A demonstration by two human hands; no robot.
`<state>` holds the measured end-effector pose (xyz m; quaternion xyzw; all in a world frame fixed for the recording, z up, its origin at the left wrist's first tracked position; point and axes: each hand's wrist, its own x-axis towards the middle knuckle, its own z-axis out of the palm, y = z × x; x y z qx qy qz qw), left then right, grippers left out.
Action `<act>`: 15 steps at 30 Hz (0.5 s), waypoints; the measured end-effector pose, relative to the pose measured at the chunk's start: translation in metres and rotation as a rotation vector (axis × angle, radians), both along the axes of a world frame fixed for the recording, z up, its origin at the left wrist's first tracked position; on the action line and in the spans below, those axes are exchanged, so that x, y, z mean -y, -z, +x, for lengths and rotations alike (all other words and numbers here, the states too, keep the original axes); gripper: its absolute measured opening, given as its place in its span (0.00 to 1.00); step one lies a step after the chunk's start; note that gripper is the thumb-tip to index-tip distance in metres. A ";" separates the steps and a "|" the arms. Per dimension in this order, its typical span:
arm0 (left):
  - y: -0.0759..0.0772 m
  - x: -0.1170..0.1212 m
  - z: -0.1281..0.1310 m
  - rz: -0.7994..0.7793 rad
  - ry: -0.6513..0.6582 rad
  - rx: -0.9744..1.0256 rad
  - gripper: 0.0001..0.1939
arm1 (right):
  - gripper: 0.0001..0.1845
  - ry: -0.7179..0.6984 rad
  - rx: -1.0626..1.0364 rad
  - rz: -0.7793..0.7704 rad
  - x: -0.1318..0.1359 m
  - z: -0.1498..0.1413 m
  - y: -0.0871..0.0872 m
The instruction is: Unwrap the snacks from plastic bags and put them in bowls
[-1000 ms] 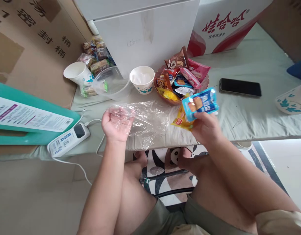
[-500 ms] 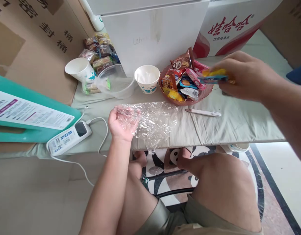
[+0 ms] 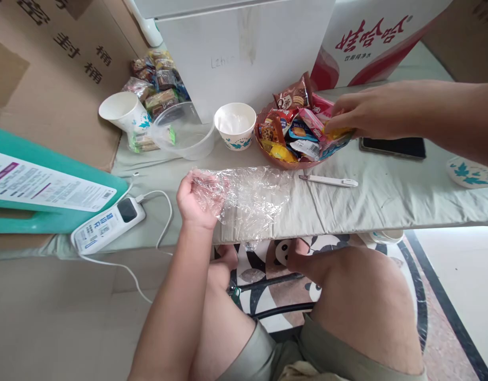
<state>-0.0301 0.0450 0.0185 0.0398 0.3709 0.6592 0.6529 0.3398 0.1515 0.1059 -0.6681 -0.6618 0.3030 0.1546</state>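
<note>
Just changed: my right hand (image 3: 369,112), lowered to the bowl (image 3: 286,163)'s right side, pinching a yellow packet (image 3: 340,133), placing seemingly unfinished; my left hand (image 3: 197,202), half-curled at clear film (image 3: 256,200) by the desk (image 3: 398,196)'s edge, grip unclear.

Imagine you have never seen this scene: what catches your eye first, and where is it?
The bowl heaped with bright packets draws the eye first, right of centre, with the right hand over its right edge. Next comes the shiny plastic at the left hand, and then the big green jug at far left.
</note>
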 end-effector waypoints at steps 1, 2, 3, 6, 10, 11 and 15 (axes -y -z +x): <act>0.000 0.000 0.001 -0.003 -0.003 -0.003 0.15 | 0.21 -0.018 -0.039 -0.017 -0.003 0.000 -0.002; 0.000 0.000 0.001 -0.005 -0.006 -0.005 0.15 | 0.21 -0.041 -0.059 -0.029 -0.006 0.001 -0.004; -0.001 0.000 0.002 -0.005 -0.006 -0.006 0.14 | 0.22 -0.067 -0.065 -0.028 -0.008 0.001 -0.006; -0.003 0.000 0.003 0.004 0.003 -0.019 0.14 | 0.26 -0.134 -0.057 0.090 -0.005 0.005 -0.014; -0.005 0.000 0.003 0.004 -0.003 -0.019 0.13 | 0.22 -0.100 0.097 0.353 0.017 -0.002 -0.028; -0.005 0.000 0.003 0.004 -0.002 -0.014 0.13 | 0.22 -0.079 0.167 0.414 0.023 -0.007 -0.031; -0.006 0.001 0.003 -0.017 -0.002 0.007 0.13 | 0.38 0.109 0.210 0.428 0.039 -0.040 -0.036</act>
